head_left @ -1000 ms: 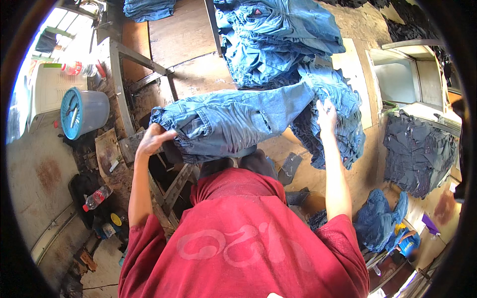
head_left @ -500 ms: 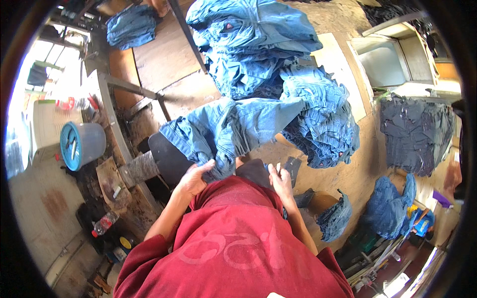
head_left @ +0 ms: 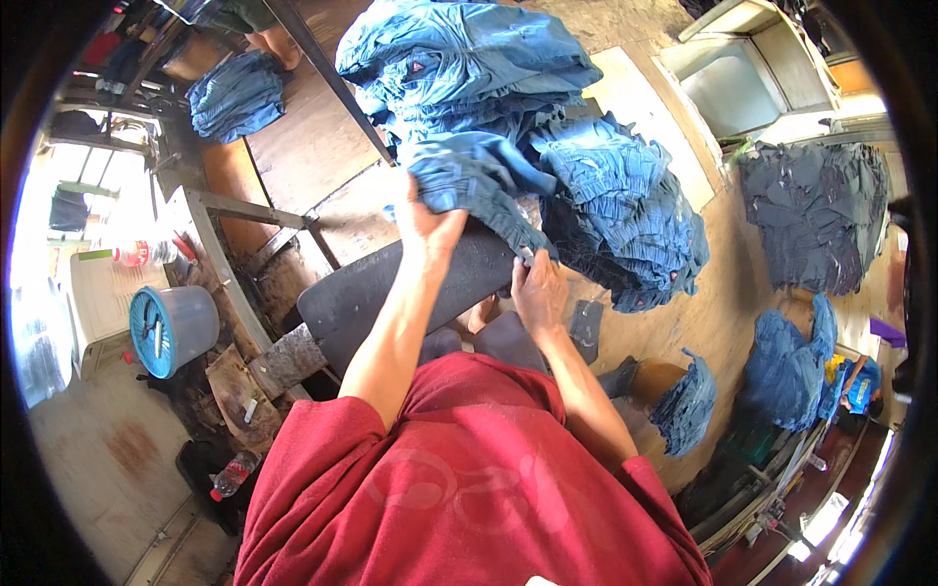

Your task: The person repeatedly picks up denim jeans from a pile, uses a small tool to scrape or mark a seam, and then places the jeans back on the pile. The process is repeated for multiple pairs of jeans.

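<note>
A blue denim garment (head_left: 479, 181) is stretched across the far part of a dark padded board (head_left: 391, 288) in front of me. My left hand (head_left: 430, 220) grips its left part, thumb and fingers closed on the cloth. At the garment's near right end, my right hand (head_left: 539, 293) pinches the edge; a small pale thing shows at its fingertips, too small to make out. Just beyond, a tall pile of blue denim garments (head_left: 469, 59) rises. A second denim stack (head_left: 625, 205) stands to the right of the held garment.
Dark garments (head_left: 816, 215) are stacked at the right, with a denim bundle (head_left: 787, 366) nearer. A blue-lidded bucket (head_left: 186, 327) and a bottle (head_left: 234, 476) are at the left. A wooden frame (head_left: 230, 259) stands beside the board. More denim (head_left: 236, 96) lies far left.
My left hand has moved forward and right, carrying the garment off the board's near part. My right hand has risen from beside my lap to the garment's edge.
</note>
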Tool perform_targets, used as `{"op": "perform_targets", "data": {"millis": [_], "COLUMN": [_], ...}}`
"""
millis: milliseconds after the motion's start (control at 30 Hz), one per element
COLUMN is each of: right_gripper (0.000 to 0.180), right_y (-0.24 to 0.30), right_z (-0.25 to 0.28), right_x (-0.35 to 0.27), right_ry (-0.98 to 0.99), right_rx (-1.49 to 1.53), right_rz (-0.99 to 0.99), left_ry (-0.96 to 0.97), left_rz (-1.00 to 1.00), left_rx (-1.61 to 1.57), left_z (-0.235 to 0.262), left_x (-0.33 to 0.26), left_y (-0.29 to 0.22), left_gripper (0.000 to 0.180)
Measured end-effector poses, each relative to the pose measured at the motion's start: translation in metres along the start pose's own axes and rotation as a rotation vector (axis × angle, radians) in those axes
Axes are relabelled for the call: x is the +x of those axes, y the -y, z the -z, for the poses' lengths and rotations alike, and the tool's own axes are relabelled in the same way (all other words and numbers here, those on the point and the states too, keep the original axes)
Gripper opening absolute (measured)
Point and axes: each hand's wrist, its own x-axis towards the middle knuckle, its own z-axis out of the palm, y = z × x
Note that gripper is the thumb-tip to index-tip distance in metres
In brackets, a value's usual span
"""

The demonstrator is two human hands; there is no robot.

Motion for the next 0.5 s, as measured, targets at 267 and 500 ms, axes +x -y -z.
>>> {"op": "perform_targets", "data": {"millis": [267,500], "right_gripper": [0.015,0.015], "right_y": [0.013,0.095], "right_z": [0.024,0.045], "right_x": [-0.002,0.001], "right_ry": [0.358,0.451], "right_rx": [0.150,0.278], "right_rz": [0.401,0.354], "left_ry": [-0.203,-0.150], "left_rz": [-0.156,-0.196], "left_rx": [0.160,0.305], "left_z": [0.043,0.042], "left_x": [-0.079,-0.096], "left_y": [-0.104,-0.136], "left_gripper": [0.047,0.047]}}
